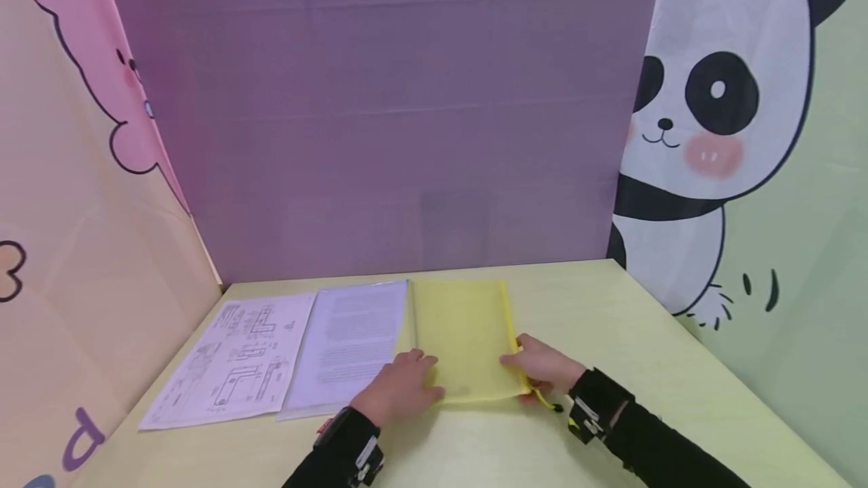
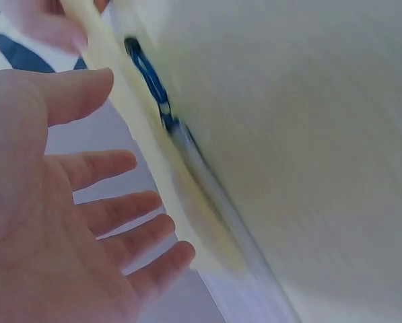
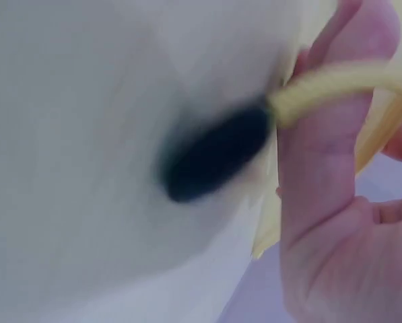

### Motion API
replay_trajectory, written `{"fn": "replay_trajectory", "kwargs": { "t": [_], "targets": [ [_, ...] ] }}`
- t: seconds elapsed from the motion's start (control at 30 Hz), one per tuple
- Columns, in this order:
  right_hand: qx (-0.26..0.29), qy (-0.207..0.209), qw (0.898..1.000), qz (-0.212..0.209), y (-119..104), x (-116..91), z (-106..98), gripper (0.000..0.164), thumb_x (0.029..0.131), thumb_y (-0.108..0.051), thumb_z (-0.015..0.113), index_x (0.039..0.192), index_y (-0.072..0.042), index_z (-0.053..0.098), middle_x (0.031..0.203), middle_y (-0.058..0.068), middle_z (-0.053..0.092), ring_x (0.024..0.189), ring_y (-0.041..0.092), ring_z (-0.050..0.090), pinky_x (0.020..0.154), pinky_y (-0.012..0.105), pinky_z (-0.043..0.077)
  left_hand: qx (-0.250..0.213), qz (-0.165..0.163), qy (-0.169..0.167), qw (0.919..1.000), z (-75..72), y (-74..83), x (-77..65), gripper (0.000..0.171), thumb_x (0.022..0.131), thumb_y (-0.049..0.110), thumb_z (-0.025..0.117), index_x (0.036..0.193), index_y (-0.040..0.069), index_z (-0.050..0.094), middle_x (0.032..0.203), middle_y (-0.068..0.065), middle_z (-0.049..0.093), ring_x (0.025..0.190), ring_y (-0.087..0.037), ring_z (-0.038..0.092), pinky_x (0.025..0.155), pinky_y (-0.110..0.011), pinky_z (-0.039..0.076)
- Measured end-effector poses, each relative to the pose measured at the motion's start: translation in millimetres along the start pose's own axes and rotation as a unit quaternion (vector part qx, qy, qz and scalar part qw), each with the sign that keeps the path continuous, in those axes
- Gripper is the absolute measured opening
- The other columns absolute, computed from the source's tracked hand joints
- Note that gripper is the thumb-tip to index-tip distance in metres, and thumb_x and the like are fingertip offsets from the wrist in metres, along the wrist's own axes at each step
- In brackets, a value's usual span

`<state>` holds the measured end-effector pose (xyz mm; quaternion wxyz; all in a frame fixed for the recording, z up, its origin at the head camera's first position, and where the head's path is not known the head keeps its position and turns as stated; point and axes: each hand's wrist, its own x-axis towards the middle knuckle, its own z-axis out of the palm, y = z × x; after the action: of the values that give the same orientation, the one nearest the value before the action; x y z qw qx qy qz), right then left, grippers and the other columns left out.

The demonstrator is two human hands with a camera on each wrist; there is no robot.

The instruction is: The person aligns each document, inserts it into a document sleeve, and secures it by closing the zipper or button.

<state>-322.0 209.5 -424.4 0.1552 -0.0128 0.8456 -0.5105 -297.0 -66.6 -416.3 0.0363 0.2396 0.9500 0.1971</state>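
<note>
A yellow zip file pouch (image 1: 464, 337) lies in front of me, its near right corner lifted a little. My right hand (image 1: 549, 364) pinches its right edge, thumb on top and fingers underneath. From that corner hangs a yellow zip pull with a black end (image 3: 217, 155), close to the right palm. My left hand (image 1: 400, 386) is at the pouch's lower left, fingertips right at its edge; the left wrist view shows its fingers (image 2: 140, 208) spread and fairly straight. Beside the pouch's edge there, a dark blue cord loop (image 2: 147, 74) joins a clear strip.
Left of the pouch is a sheet of printed text (image 1: 356, 337), and farther left a sheet of technical drawings (image 1: 233, 360). All rest on a pale wooden table (image 1: 610, 322). A purple backdrop (image 1: 373, 111) rises behind the table, with cartoon-printed side walls.
</note>
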Motion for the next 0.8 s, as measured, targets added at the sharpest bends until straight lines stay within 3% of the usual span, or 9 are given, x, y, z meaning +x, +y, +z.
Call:
{"fn": "replay_trajectory", "kwargs": {
  "t": [0.17,0.37,0.5,0.63,0.8],
  "targets": [
    [-0.019,-0.027,0.999,-0.016,-10,-7,17,0.032,0.100,-0.024,0.062,0.117,-0.001,0.048,0.073,0.013,0.062,0.046,0.017,0.055,0.040,0.025,0.047,0.021,-0.008,-0.002,0.9997,8.4,19.1,6.3,0.061,0.099,0.048,0.060,0.147,0.012,0.053,0.154,-0.020,0.043,0.139,-0.043,0.041,0.104,-0.071,0.037],
    [-0.074,-0.052,0.995,-0.044,-23,-14,34,0.027,0.097,-0.028,0.068,0.101,-0.004,0.057,0.066,0.005,0.060,0.043,0.010,0.042,0.039,0.019,0.034,0.048,-0.045,-0.012,0.9977,13.3,29.1,8.6,0.065,0.099,0.061,0.052,0.149,0.019,0.054,0.151,-0.017,0.047,0.138,-0.042,0.043,0.101,-0.076,0.034],
    [-0.099,-0.077,0.989,-0.072,-27,-19,40,0.027,0.096,-0.025,0.070,0.081,-0.004,0.062,0.059,-0.001,0.054,0.042,0.007,0.038,0.039,0.016,0.029,0.071,-0.064,-0.027,0.9951,13.5,28.9,6.9,0.070,0.098,0.066,0.048,0.148,0.019,0.054,0.149,-0.018,0.048,0.138,-0.041,0.042,0.102,-0.075,0.035],
    [-0.162,-0.105,0.976,-0.099,-29,-23,41,0.026,0.091,-0.017,0.069,0.067,-0.008,0.063,0.056,-0.003,0.056,0.045,0.007,0.043,0.043,0.018,0.030,0.095,-0.080,-0.022,0.9920,12.6,28.5,3.6,0.075,0.096,0.070,0.047,0.148,0.016,0.054,0.149,-0.019,0.048,0.139,-0.041,0.041,0.101,-0.072,0.036],
    [-0.260,-0.125,0.947,-0.139,-25,-24,36,0.011,0.081,-0.007,0.065,0.071,-0.011,0.068,0.059,-0.006,0.058,0.053,0.008,0.045,0.051,0.022,0.033,0.122,-0.098,-0.004,0.9877,13.5,30.9,0.2,0.082,0.090,0.075,0.052,0.147,0.015,0.055,0.143,-0.019,0.052,0.133,-0.038,0.045,0.098,-0.068,0.039]
  ]
}}
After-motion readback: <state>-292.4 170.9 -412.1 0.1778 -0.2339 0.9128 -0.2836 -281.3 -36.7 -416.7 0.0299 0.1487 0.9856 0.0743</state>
